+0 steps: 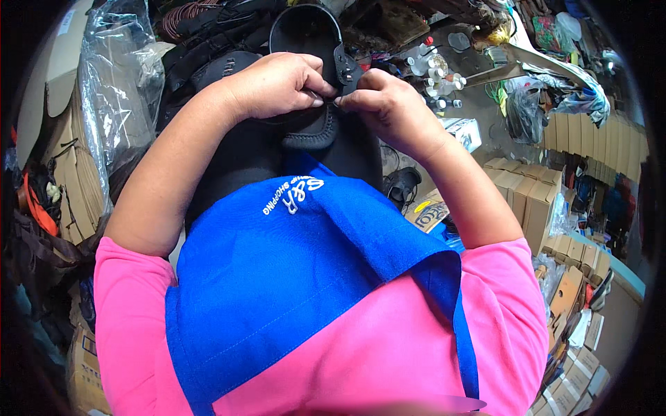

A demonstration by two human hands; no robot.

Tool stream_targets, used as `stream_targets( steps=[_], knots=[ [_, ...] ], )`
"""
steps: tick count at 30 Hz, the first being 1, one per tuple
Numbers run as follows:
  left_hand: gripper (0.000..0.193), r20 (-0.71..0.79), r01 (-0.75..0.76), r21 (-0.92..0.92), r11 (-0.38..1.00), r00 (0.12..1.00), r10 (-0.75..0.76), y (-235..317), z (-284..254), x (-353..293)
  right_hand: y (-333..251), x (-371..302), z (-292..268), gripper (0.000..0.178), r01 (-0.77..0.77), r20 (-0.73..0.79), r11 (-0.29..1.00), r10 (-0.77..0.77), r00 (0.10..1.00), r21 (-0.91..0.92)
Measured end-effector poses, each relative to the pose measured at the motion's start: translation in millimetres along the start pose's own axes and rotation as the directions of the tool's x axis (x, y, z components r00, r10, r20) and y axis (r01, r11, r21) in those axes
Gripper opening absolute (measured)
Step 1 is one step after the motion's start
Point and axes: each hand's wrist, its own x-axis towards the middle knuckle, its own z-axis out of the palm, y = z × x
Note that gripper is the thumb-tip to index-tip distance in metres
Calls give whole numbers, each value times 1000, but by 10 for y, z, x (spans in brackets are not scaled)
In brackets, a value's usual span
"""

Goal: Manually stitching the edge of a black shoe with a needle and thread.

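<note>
A black shoe [313, 139] with a stitched edge and an open, rounded back lies over my dark-clad lap, pointing toward me. On its right side is a black strap piece [345, 66] with small metal parts. My left hand [288, 84] comes across the shoe from the left, closed, its thumb and fingers pinching at the shoe's side edge. From the right, my right hand [392, 109] is closed in a pinch, fingertips almost meeting the left ones beside the strap. Whatever is between the right fingertips is too small to make out.
Small bottles [433, 73] stand on the floor to the far right. Stacked cardboard boxes [524, 194] lie at the right, and a dark shoe [402, 186] sits on the floor beside my lap. Clear plastic wrap [118, 90] covers items at the left. A blue apron [277, 270] covers my front.
</note>
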Motion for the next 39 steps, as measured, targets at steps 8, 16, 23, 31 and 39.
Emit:
stream_targets(
  steps=[8,16,23,31,39],
  knots=[
    [20,-126,-63,131,989,989,80,-13,77,-10,-310,287,-131,14,210,293,903,-100,951,-374],
    [20,-228,32,127,991,974,-2,-73,13,44,-142,217,3,8,5,198,996,14,980,-94],
    [50,-596,133,190,973,803,7,87,232,-169,-56,128,130,16,-284,104,925,266,958,251],
    [38,-141,450,-87,889,878,-458,599,124,-1048,246,-163,55,22,-441,304,286,418,856,851],
    [34,-537,333,-32,943,790,-297,290,-112,-810,633,-240,2,23,-199,246,-229,200,948,953]
  ],
)
